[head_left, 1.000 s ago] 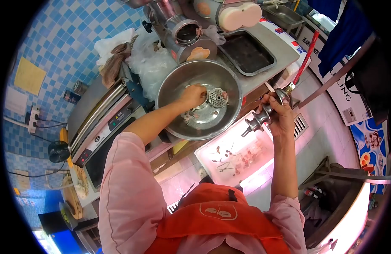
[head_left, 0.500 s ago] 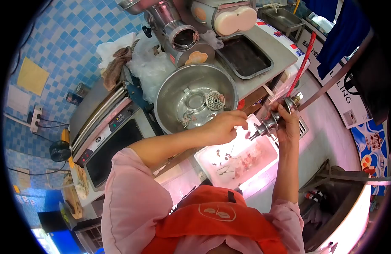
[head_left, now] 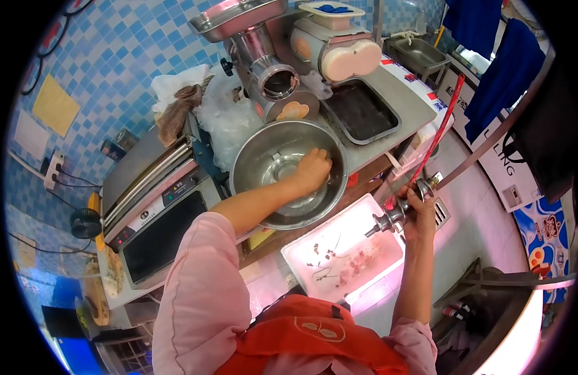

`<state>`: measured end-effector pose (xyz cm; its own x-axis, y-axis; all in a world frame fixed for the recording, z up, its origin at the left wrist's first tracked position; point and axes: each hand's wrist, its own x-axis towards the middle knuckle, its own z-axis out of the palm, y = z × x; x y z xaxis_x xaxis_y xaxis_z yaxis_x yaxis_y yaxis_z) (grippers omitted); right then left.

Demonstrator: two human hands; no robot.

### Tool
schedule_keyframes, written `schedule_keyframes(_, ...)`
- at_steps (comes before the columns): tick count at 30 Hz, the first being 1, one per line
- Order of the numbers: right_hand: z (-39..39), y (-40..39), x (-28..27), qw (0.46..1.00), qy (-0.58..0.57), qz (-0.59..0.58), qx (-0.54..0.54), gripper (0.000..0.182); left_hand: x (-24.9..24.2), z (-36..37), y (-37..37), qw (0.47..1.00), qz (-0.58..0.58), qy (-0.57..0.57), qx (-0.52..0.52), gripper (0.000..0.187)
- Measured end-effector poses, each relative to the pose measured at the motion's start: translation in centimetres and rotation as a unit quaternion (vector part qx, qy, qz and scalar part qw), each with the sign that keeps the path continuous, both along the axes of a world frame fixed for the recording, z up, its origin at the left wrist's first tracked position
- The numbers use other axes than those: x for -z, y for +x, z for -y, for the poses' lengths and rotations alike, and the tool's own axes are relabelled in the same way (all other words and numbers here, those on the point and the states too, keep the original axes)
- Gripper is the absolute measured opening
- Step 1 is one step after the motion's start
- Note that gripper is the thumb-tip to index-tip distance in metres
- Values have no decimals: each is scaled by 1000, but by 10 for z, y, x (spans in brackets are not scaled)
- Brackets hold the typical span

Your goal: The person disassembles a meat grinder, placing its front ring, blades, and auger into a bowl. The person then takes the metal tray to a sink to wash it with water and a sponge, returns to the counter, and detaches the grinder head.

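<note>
1. Legible on right side, across white cabinet (head_left: 509, 181): large black "LING", with a "U" just beyond, partly covered by hanging blue cloth (head_left: 504, 78). Farther along same cabinet: black Chinese characters, too small to read surely.
2. Farther near along right edge: blue panel (head_left: 542, 231) with a brown-and-white emblem; lettering unreadable.
3. On left, on flat grill (head_left: 157, 212): pale control strip, round dark logo, small print, green and red lights. Not readable at this size.
4. On red apron (head_left: 314, 331), near centre: pale outlined badge with two leaf shapes.
5. Metal auger (head_left: 391, 220): silvery, shiny, thick spiral flights, narrow tip pointing left and near, broader end to right and far, brassy piece at that end. Held above right part of pale tub (head_left: 357, 219), clear of steel bowl (head_left: 251, 164).
6. Right hand (head_left: 420, 214): wrapped round auger's broader half, firm grasp.
7. Left hand (head_left: 314, 170): down inside bowl at its right side, fingers curled downward. Cannot tell whether gripping anything; fingertips hidden.
8. Also in bowl, just left of left hand: metal ring (head_left: 283, 167), lying flat.
9. In tub: reddish scraps (head_left: 357, 265), dark bits and thin strands.
</note>
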<state>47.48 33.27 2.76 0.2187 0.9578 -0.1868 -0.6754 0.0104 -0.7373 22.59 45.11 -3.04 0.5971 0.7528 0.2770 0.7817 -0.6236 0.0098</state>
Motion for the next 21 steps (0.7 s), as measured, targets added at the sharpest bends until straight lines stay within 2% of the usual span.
schedule_keyframes(4, -3, 2, 7, 1000, 10, -9, -22, 16, 11, -6, 2, 1000, 1, -29, 2, 15)
schedule_keyframes(10, 3, -1, 8, 1000, 20, 6, -12, 18, 4, -19, 3, 988, 47, -114, -92, 15)
schedule_keyframes(13, 6, 3, 15, 1000, 22, -17, -13, 13, -4, -24, -6, 983, 81, -155, -53, 16)
schedule_keyframes(16, 10, 7, 18, 1000, 3, -29, 2, 13, -7, -22, -8, 981, 77, -167, -54, 14)
schedule_keyframes(21, 14, 10, 18, 1000, -6, -26, 5, 11, -3, -20, -2, 990, 66, -119, -40, 13)
